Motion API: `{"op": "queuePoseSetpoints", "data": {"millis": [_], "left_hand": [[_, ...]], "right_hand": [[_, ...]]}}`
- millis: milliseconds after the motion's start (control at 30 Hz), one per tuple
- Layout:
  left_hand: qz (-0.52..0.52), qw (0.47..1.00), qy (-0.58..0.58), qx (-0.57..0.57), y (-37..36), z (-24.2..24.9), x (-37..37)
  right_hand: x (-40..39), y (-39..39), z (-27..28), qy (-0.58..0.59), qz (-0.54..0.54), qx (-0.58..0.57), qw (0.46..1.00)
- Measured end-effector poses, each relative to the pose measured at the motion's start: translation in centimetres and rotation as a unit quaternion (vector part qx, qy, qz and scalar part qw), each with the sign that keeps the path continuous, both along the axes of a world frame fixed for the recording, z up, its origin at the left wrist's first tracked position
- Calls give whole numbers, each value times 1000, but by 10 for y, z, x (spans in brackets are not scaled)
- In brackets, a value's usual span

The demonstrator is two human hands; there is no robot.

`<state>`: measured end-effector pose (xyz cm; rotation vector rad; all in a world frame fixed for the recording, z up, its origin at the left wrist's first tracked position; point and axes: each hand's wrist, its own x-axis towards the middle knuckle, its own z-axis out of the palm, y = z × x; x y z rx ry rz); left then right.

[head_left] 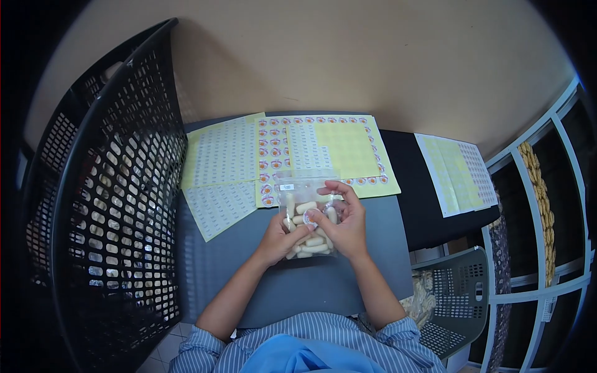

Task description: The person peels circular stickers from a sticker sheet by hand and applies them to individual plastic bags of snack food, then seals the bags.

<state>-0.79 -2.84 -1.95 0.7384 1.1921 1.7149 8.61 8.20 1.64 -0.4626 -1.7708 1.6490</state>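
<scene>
A clear plastic bag (316, 241) of pale, finger-shaped pieces is held upright between both hands above the grey table. A small white label (286, 187) sits near its upper left corner. My left hand (280, 241) grips the lower left side, its thumb lying across the front. On the right side, my right hand (346, 225) holds the bag with its fingers curled around the edge. Its thumb presses on a round sticker (309, 216) at the bag's front, partly hidden by that thumb.
Sheets of round stickers (264, 149) and small labels (221, 155) lie on the table (217, 273) behind the bag. Another sticker sheet (457, 171) rests on a black surface at right. A tall black basket (118, 186) stands left; a green basket (460, 298) holding packed bags is lower right.
</scene>
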Motion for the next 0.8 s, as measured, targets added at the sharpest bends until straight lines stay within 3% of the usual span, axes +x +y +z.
{"op": "queuePoseSetpoints", "data": {"millis": [100, 200, 233, 367, 533, 700, 800], "left_hand": [[23, 998, -60, 3, -1, 9, 4], [29, 999, -11, -10, -4, 16, 8], [24, 996, -77, 26, -2, 21, 11], [0, 996, -83, 12, -4, 32, 20], [-14, 998, 33, -44, -12, 43, 40], [106, 972, 204, 40, -18, 53, 66], [-56, 965, 243, -80, -20, 55, 83]], "right_hand": [[5, -4, 10, -29, -2, 68, 997], [14, -6, 23, -10, 21, 88, 996], [17, -7, 24, -9, 22, 88, 996], [32, -9, 28, 31, 49, 59, 997], [60, -14, 30, 45, 55, 31, 997], [121, -16, 27, -24, 45, 100, 994], [157, -23, 25, -48, 19, 92, 994]]}}
